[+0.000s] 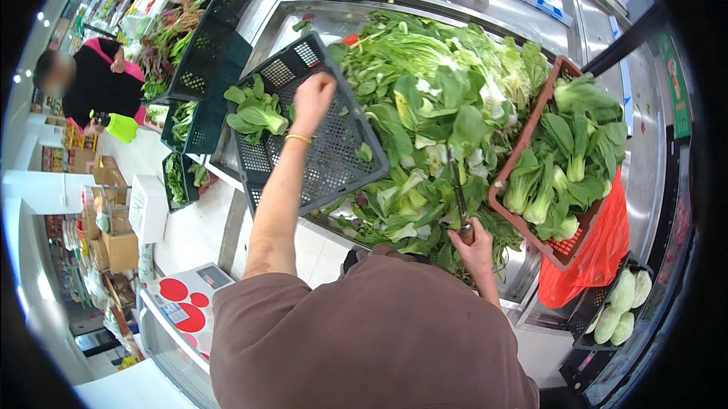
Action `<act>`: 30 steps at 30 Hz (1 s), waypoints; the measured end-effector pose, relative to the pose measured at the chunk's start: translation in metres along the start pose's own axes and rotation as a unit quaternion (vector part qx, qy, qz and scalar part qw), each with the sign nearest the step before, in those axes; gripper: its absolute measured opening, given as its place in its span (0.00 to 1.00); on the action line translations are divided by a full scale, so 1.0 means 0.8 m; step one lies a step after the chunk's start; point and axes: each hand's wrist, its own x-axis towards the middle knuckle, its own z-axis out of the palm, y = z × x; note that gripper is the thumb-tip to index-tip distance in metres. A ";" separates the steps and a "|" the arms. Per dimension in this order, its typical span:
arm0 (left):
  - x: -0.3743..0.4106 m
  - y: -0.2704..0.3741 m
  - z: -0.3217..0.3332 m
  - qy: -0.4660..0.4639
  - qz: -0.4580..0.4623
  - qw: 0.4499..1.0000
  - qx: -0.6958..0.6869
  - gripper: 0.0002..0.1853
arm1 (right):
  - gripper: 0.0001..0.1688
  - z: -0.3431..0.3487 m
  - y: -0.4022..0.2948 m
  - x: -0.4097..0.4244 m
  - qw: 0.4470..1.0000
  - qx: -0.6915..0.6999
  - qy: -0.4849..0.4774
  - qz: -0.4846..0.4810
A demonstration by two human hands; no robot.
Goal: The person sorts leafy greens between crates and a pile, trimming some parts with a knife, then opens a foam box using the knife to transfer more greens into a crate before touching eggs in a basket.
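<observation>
My left hand point(314, 99), a yellow bracelet at its wrist, is over a tilted black plastic crate point(335, 150). Its fingers are curled and partly hidden, so whether anything is in them is unclear. A head of bok choy point(259, 112) lies in the crate just left of this hand, beside a few loose leaves. My right hand point(475, 244) grips the wooden handle of a knife point(456, 181), whose dark blade points away from me over a heap of leafy greens point(438, 96). To the right, a reddish-brown crate point(523, 147) holds several bok choy point(569, 153).
A red plastic bag point(606, 255) hangs under the right crate, near a black crate of pale cabbages point(620, 301). Dark green vegetable crates point(199, 68) stand at left, with two people point(102, 88) beyond. A white and red-dotted appliance point(185, 301) is behind me on the left.
</observation>
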 end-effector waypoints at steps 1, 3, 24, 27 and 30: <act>-0.012 -0.060 -0.018 -0.081 -0.051 0.981 0.167 0.09 | 0.16 0.004 -0.006 0.002 1.000 0.013 0.007 0.002; -0.047 -0.153 -0.042 -0.170 -0.050 0.929 0.325 0.13 | 0.16 0.015 -0.014 0.005 0.999 0.040 0.027 0.014; -0.095 0.081 -0.101 -0.157 0.115 0.966 -0.168 0.28 | 0.15 0.079 -0.115 0.037 0.997 -0.028 0.073 -0.015; -0.113 0.130 -0.107 -0.218 0.143 0.960 -0.107 0.29 | 0.16 0.064 -0.175 0.030 0.982 -0.121 0.017 -0.147; -0.139 0.154 -0.105 -0.172 0.272 0.931 -0.175 0.30 | 0.17 0.070 -0.183 0.029 0.931 -0.177 0.044 -0.317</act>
